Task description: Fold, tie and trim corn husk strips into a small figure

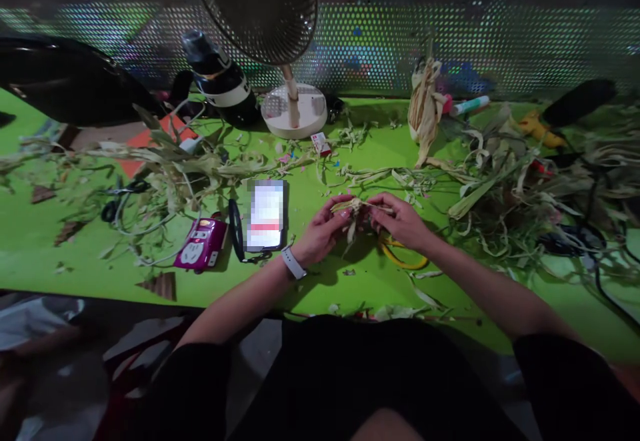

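Observation:
Between my two hands is a small bundle of dried husk (356,209), with a pale knot on top and strips hanging below. My left hand (323,231), with a light watch band on the wrist, pinches its left side. On the right, my right hand (395,219) has its fingers closed on a husk strip of the same bundle. Yellow-handled scissors or a yellow loop (406,262) lies just under my right hand; which one, I cannot tell. A phone (267,216) with a lit screen rests left of my left hand.
A white fan (295,117) and a dark bottle (220,81) stand at the back. Husk heaps (505,194) cover the right side, and more husks (185,161) lie on the left. A purple case (201,245) sits near the phone. Upright dried husks (425,104) stand behind.

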A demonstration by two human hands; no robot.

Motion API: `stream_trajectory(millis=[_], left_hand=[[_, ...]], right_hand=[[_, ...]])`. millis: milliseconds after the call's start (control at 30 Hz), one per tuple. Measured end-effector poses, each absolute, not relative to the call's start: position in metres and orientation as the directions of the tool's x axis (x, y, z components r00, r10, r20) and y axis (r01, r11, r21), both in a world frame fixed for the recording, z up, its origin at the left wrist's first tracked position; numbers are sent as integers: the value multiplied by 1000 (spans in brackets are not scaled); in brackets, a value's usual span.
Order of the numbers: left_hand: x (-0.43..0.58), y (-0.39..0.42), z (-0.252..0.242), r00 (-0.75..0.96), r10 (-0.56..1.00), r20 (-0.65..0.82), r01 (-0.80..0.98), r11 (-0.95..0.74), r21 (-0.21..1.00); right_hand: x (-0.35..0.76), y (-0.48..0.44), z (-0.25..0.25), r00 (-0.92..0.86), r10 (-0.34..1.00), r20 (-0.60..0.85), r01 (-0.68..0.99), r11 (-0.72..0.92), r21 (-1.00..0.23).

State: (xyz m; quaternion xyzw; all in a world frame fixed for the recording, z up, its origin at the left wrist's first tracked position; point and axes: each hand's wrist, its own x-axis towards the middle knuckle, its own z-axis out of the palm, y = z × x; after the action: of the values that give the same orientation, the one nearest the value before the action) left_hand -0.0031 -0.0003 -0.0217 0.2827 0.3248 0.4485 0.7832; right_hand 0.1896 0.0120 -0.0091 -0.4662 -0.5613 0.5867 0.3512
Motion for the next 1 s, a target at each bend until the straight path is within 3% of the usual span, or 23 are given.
stream_trajectory(millis=[133, 233, 333, 500, 767, 1000], left_hand=[[-4, 1, -23, 409, 856, -317, -520, 504, 690], [-5, 3, -28, 443, 831, -336, -461, 533, 710], [-5, 6, -32, 385, 873, -300, -442, 459, 770], [-6, 15, -31, 111, 979, -169, -461, 201, 864], [5, 11, -35, 414, 885, -211, -444, 399, 802], [2, 3, -29, 415, 906, -87, -306, 229, 924]], right_hand=[[197, 28, -16, -5, 988, -157, 3, -157, -988], [205, 44, -20, 182, 982, -47, -11, -46, -999], [208, 49, -20, 164, 986, 1, 57, -8, -998], [197, 36, -13, 70, 998, 5, 80, -1, -997], [181, 13, -15, -148, 989, 9, 171, 35, -985], [185, 9, -18, -181, 956, 232, 306, 279, -910]])
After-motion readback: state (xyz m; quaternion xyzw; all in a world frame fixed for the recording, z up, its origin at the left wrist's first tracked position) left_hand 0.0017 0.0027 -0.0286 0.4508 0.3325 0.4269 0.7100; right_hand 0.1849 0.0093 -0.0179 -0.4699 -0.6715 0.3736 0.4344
